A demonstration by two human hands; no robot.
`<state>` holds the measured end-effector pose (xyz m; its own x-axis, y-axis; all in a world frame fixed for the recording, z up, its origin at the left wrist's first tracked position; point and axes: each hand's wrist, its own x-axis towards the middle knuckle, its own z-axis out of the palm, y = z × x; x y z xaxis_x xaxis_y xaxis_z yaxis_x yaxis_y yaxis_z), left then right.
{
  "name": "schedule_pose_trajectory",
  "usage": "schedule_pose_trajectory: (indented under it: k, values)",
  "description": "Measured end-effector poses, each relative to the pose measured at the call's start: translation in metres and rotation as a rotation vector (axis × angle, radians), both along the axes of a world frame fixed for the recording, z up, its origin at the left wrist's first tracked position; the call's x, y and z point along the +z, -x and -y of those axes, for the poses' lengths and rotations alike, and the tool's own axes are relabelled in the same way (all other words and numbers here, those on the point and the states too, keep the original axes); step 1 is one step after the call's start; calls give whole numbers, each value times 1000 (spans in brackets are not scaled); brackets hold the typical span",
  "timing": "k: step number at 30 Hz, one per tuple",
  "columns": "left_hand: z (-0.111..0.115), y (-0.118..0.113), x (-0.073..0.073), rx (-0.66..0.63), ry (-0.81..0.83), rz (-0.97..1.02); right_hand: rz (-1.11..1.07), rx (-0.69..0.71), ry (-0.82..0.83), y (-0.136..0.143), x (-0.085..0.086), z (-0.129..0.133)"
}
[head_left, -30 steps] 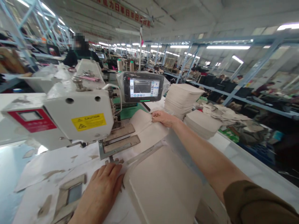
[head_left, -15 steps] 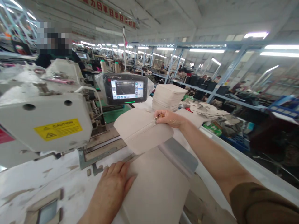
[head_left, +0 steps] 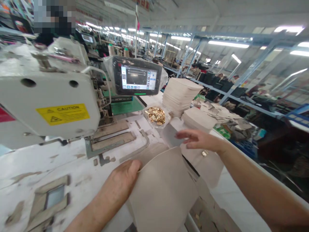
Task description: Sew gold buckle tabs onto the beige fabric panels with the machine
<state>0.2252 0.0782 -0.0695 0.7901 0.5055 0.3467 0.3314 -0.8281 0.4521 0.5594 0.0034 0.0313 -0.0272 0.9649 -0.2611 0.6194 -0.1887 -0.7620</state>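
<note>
My left hand point(head_left: 125, 178) grips the left edge of a beige panel point(head_left: 166, 190) with a curved top, its thumb on the upper face. To the right, my right hand point(head_left: 196, 140) is raised above the table with its fingers apart and nothing between them. Just below it a small gold metal piece point(head_left: 204, 153) lies on a pale panel point(head_left: 211, 169). Beyond the hands sits a clear bag of gold metal pieces point(head_left: 155, 116).
At the left stands a sewing machine point(head_left: 48, 109) with a caution label. Its screen point(head_left: 138, 77) is behind the bag. Tall stacked panels point(head_left: 181, 96), a lower stack point(head_left: 199, 119) and loose scraps point(head_left: 223, 112) are at the right. A person point(head_left: 58, 29) is beyond the machine.
My right hand has let go of the panel it was holding and moved right with fingers spread. My left hand has taken hold of the lower panel's edge. The gold pieces have come into view.
</note>
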Motion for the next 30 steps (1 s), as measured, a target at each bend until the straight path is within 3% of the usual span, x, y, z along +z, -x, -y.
schedule_pose_trajectory:
  k: [3,6,9,11,16,19,25,28,30]
  values:
    - [2,2,2,153,69,9,-308,19,188,48,-42,-17]
    - [6,3,-1,276,-86,40,-396,-88,264,58,-59,-37]
    - [12,6,-4,256,-329,-21,-312,-99,291,49,-54,-69]
    - [15,8,-4,228,-405,-66,-164,-66,292,47,-47,-95]
    - [17,16,-6,261,-372,-72,290,57,160,66,-41,-163]
    - [17,26,-10,285,-320,-104,377,125,91,77,-43,-192]
    - [16,38,-14,270,-233,-112,385,214,193,59,-38,-204]
    - [14,34,-11,235,-191,-92,389,193,312,44,-34,-203]
    - [12,30,-9,222,-191,-88,317,145,279,42,-37,-206]
